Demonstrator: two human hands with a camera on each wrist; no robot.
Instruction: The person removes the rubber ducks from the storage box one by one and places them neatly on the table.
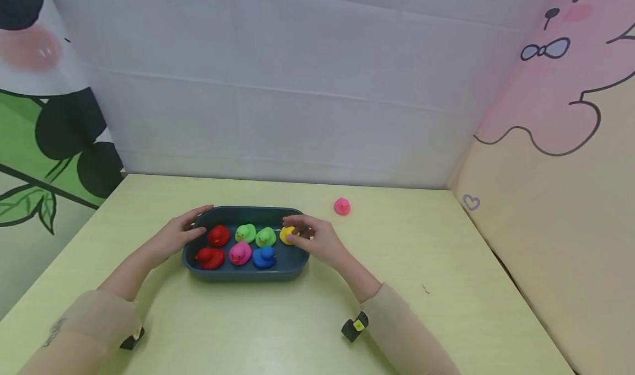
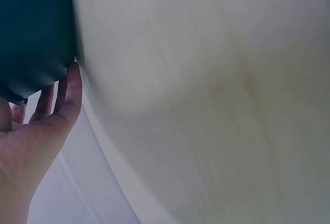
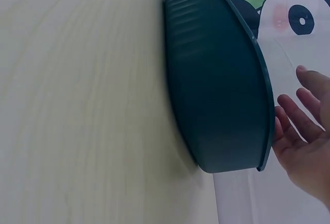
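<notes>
The right grip [image 1: 319, 240] is above its end of the tray [image 1: 243, 276], fingers loosely bent, thumb and forefinger well parted; I see nothing held in it. The yellow duck [image 1: 285, 234] sits in the tray at the thumb side of this grip, partly hidden by it; whether the fingertips touch it, I cannot tell.

The left grip [image 1: 175, 236] holds the opposite end of the tray: thumb at the rim, fingers spread against the outer wall. Just beside its thumb, inside the tray, are two red ducks [image 1: 210, 258]. Farther from it, toward the right grip, are two green ducks [image 1: 265, 237], a pink duck [image 1: 240, 253] and a blue duck [image 1: 264, 257]. Beyond the right grip and slightly to its right, a loose pink duck [image 1: 342, 206] stands upright on the counter [image 1: 238, 331], outside the tray.

Handling notes (judged from appearance). Each duck is probably light, hollow and somewhat soft, with a smooth skin and little risk of breakage. Pinch the body from both sides below the head, using light pressure; a hold on the rounded head may slip. The tray looks like stiff, smooth plastic, light enough to slide if pushed. Steady it by the end wall, just under the rim, as the left grip does.
</notes>
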